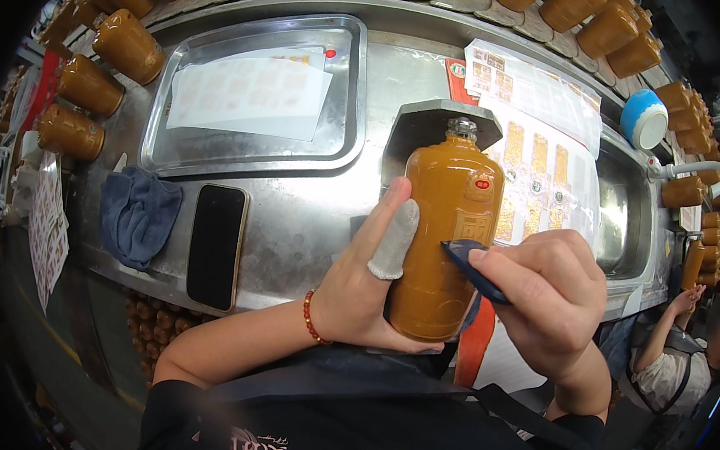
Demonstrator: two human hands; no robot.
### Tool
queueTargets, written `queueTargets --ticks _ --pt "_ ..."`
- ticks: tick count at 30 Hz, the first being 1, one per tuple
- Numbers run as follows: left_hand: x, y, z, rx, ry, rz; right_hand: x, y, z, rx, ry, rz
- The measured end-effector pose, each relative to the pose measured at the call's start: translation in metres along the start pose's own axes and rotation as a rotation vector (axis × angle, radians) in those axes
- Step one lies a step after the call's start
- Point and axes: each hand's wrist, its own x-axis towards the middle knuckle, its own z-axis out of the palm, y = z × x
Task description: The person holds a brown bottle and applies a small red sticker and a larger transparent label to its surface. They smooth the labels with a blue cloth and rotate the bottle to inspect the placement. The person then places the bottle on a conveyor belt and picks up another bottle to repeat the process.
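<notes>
A glossy amber-brown bottle [439, 206] with a clear glass neck and a small red oval sticker stands before me, its front bearing a raised emblem. My left hand [367, 268] grips it round the left side and base, and a grey cloth cot covers one finger. In my right hand [545, 295] is a dark blue, flat, pointed scraper-like piece [476, 272], pinched between thumb and fingers. Its tip touches the bottle's front just below the emblem. Behind the neck sits a grey angular metal stand [414, 128]. Sheets of gold-patterned stickers [538, 167] lie to the right of the bottle.
A metal tray [256, 153] with paper sheets lies at the far left. Nearer are a blue cloth [136, 216] and a black phone [216, 247]. A sink [623, 216] with a blue-white bowl [644, 119] is at right. Several brown bottles [129, 44] line the edges; another person [679, 360] sits at right.
</notes>
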Motion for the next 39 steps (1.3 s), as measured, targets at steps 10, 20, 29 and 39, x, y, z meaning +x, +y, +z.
queueTargets --ticks 10,20,29,39 --pt "-0.003 0.000 0.002 -0.011 0.003 -0.045 0.010 0.002 -0.006 -0.126 -0.070 -0.027" --pt "0.001 0.001 0.001 -0.025 0.062 0.004 0.016 0.000 -0.008 -0.095 -0.081 0.012" --pt "0.002 0.001 -0.002 0.037 -0.029 -0.004 -0.008 0.012 0.002 0.154 0.068 0.276" --pt "-0.001 0.000 0.003 -0.051 -0.005 -0.030 -0.020 0.036 -0.002 0.076 0.176 0.445"
